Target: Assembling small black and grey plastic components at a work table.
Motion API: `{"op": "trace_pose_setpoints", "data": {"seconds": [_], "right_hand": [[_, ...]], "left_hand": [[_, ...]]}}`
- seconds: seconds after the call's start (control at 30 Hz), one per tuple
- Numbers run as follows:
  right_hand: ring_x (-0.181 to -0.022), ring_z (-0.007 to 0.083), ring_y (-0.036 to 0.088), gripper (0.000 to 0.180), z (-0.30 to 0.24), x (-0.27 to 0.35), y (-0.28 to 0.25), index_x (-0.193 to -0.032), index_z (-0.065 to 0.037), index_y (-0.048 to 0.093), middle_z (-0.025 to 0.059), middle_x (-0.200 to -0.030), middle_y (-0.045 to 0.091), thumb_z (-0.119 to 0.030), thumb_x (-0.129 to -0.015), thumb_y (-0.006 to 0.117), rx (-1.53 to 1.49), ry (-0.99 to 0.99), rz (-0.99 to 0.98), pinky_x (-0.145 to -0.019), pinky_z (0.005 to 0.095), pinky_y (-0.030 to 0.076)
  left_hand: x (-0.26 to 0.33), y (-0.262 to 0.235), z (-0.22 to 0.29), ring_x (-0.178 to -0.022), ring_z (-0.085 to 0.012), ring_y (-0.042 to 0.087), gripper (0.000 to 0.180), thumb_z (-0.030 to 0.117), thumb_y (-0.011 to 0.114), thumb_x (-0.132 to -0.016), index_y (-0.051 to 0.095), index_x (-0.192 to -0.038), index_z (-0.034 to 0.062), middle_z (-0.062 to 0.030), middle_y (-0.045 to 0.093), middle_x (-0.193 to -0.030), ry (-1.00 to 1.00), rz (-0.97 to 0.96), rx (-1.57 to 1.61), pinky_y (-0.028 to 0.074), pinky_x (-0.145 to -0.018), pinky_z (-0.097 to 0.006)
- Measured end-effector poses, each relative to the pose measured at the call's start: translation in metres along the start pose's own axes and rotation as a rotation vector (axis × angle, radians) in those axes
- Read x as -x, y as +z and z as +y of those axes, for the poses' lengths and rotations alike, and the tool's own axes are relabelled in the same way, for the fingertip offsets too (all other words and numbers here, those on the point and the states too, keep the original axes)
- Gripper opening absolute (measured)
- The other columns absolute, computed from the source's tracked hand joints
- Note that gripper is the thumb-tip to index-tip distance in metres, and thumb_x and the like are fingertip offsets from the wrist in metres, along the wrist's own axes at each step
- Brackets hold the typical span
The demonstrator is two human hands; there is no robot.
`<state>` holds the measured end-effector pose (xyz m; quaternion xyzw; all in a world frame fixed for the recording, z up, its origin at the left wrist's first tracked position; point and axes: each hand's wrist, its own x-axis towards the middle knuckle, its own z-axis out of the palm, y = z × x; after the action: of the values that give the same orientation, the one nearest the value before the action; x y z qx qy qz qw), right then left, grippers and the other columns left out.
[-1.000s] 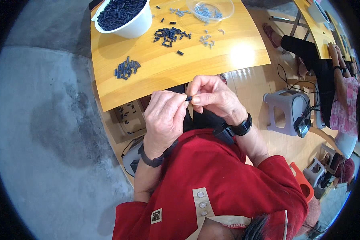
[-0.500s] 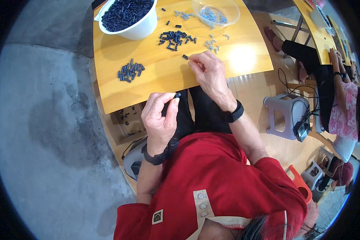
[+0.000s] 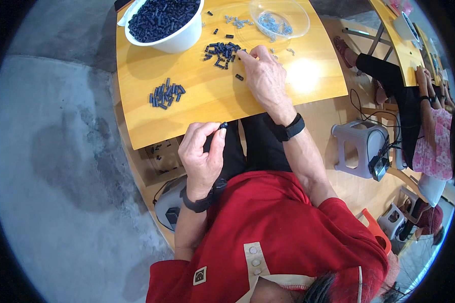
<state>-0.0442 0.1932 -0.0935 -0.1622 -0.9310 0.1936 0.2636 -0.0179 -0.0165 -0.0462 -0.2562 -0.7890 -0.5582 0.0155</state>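
Observation:
Low above my lap, just off the table's front edge, my left hand (image 3: 203,154) is closed in a pinch on a small black cylindrical piece (image 3: 223,125). My right hand (image 3: 266,78) reaches over the table with its fingers bent downward. Its thumb and forefinger look apart, though the fingertips are partly hidden; I see nothing held there. Left of its fingers lies a loose pile of black pieces (image 3: 221,52), and a single black piece (image 3: 239,77) rests below that pile. Small clear or silvery bits (image 3: 290,51) lie to the right of the fingers.
A white tub (image 3: 179,39) full of black pieces stands at the back left. A clear shallow bowl (image 3: 302,28) holds small silvery bits. Another black pile (image 3: 166,94) lies on the table's left. At right are a grey stool (image 3: 361,149) with cables and other people at another table.
My right hand has moved forward over the table, from above the single black piece to between the black pile and the silvery bits. My left hand keeps its pinch, almost still.

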Motion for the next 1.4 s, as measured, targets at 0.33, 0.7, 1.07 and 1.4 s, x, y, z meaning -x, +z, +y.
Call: {"op": "trace_pose_setpoints", "data": {"seconds": [0.33, 0.7, 1.07, 1.4], "right_hand": [[-0.082, 0.0257, 0.063, 0.010, 0.001, 0.000, -0.006, -0.091, -0.007, 0.068, 0.0083, -0.089, 0.061, -0.007, -0.082, 0.065, -0.142, -0.085, 0.148, -0.066, 0.0382, 0.052], [-0.071, 0.0152, 0.069, 0.016, -0.022, 0.067, -0.088, -0.103, 0.003, 0.066, 0.0107, -0.083, 0.070, -0.003, -0.089, 0.068, -1.703, 0.682, -0.535, -0.065, 0.0268, 0.060], [-0.075, 0.0162, 0.068, 0.014, -0.017, 0.082, -0.094, -0.105, 0.003, 0.063, 0.0132, -0.092, 0.069, -0.003, -0.093, 0.063, -1.893, 0.577, -0.542, -0.066, 0.0303, 0.059], [-0.070, 0.0116, 0.066, 0.012, -0.014, 0.080, -0.105, -0.103, 0.002, 0.066, 0.0080, -0.086, 0.069, -0.002, -0.092, 0.065, -1.686, 0.409, -0.501, -0.065, 0.0235, 0.057]], "left_hand": [[-0.004, 0.002, 0.000, -0.072, -0.0112, 0.056, 0.009, -0.004, 0.069, -0.084, 0.066, -0.092, -0.0018, -0.0047, 0.061, -0.082, 0.036, 0.016, -0.007, 0.045, -0.067, -0.023], [-0.003, 0.006, 0.021, -0.072, -0.0132, 0.056, 0.010, -0.002, 0.070, -0.084, 0.066, -0.092, -0.0021, -0.0061, 0.062, -0.083, 0.109, -0.036, -0.013, 0.045, -0.066, -0.025], [0.003, 0.013, 0.037, -0.076, -0.0145, 0.059, 0.011, -0.004, 0.069, -0.082, 0.067, -0.093, -0.0025, -0.0073, 0.063, -0.085, 0.147, -0.080, 0.019, 0.046, -0.068, -0.025], [0.002, 0.011, 0.044, -0.071, -0.0147, 0.058, 0.012, -0.004, 0.070, -0.082, 0.067, -0.092, -0.0015, -0.0075, 0.063, -0.083, 0.165, -0.128, -0.052, 0.046, -0.063, -0.025]]}}
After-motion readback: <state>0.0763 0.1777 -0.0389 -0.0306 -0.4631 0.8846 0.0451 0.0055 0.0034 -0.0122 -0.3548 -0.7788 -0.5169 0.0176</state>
